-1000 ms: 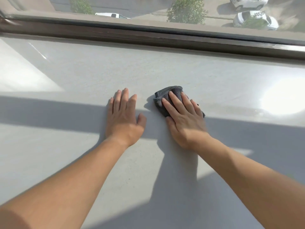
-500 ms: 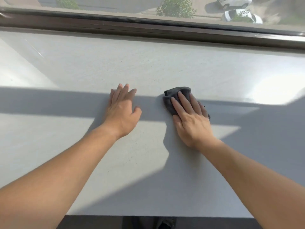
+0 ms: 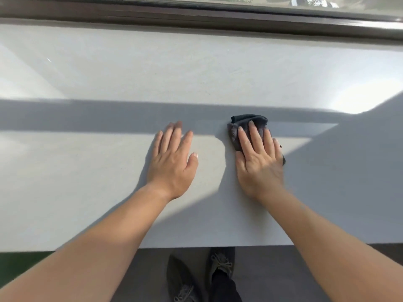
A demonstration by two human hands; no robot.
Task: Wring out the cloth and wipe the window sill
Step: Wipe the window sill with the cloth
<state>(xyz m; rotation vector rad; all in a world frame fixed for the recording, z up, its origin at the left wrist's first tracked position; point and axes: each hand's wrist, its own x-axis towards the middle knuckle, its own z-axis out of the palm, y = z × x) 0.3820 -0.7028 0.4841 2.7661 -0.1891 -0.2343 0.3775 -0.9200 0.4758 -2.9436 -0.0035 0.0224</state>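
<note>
Currently right hand [image 3: 258, 162] flat, fingers straight and together, pressing dark cloth [image 3: 244, 124] on window sill [image 3: 87, 171]; left hand [image 3: 171, 162] flat just left, fingers slightly spread.

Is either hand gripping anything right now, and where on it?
Nothing is gripped. The right hand presses flat on the dark cloth; the left hand rests on the window sill.

2 hands [image 3: 172, 164] [image 3: 259, 164], 1 cloth [image 3: 248, 121], 1 sill [image 3: 196, 73], 2 shoes [image 3: 181, 277] [image 3: 220, 264].
</note>
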